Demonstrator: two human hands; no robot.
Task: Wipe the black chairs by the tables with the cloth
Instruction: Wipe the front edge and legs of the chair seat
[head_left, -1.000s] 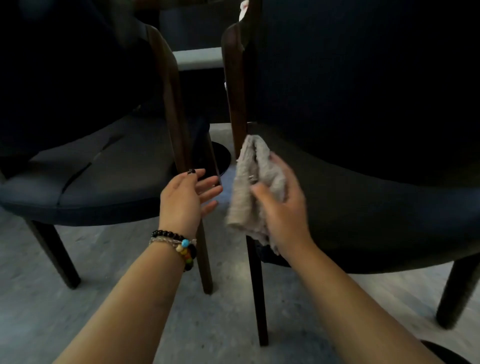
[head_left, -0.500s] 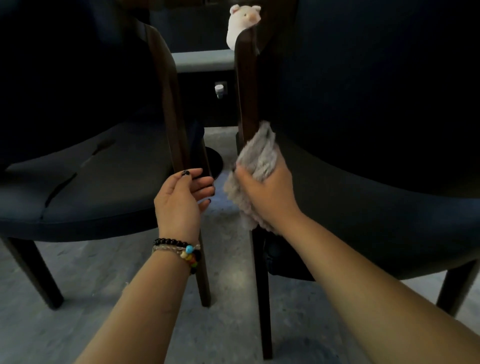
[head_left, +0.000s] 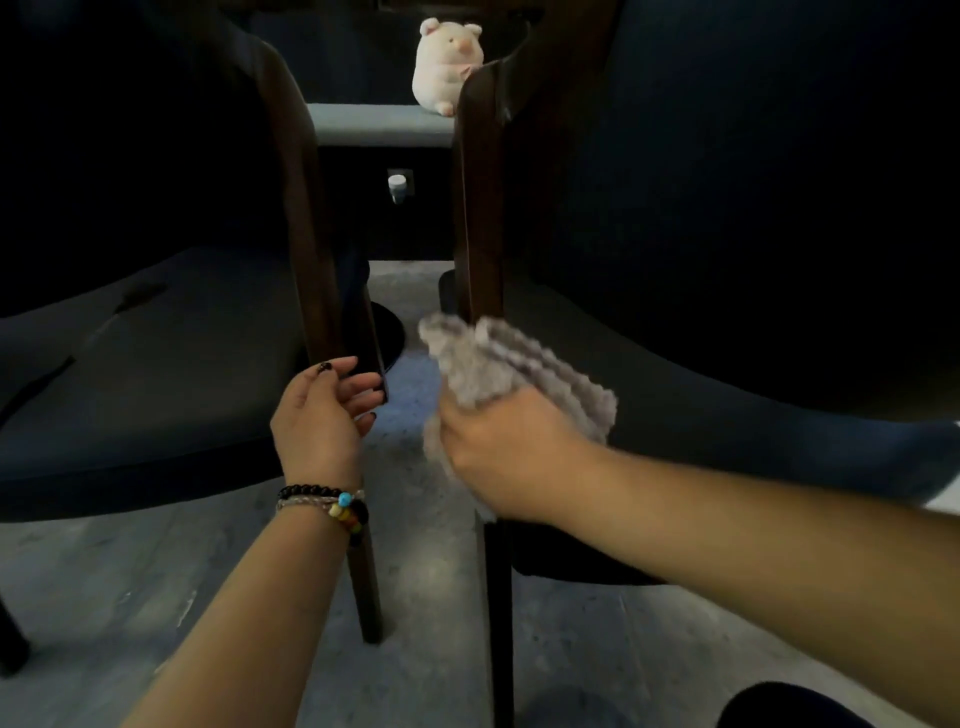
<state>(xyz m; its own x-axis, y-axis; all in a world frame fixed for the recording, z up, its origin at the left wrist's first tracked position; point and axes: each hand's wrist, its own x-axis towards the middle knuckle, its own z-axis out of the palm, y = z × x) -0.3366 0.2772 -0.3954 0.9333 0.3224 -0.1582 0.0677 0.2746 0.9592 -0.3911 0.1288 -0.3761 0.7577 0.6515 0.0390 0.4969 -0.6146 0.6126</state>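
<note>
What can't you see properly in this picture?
- Right hand's fingers, head view: hidden under the grey cloth, so its grip is unclear.
- Right chair's back: cut off by the top edge.
- Plush pig: partly hidden behind the chair's wooden post.
- Small white object: too small.

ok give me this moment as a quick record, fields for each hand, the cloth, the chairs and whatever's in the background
right hand: grips the cloth
cloth: grey, bunched, at the wooden frame post of the right chair
left hand: fingers relaxed, holds nothing, by the left chair's post
left wrist: beaded bracelets
right chair: dark upholstery, brown wooden frame
left chair: dark seat, visible crease
background: plush pig on a grey ledge
floor: grey
</note>
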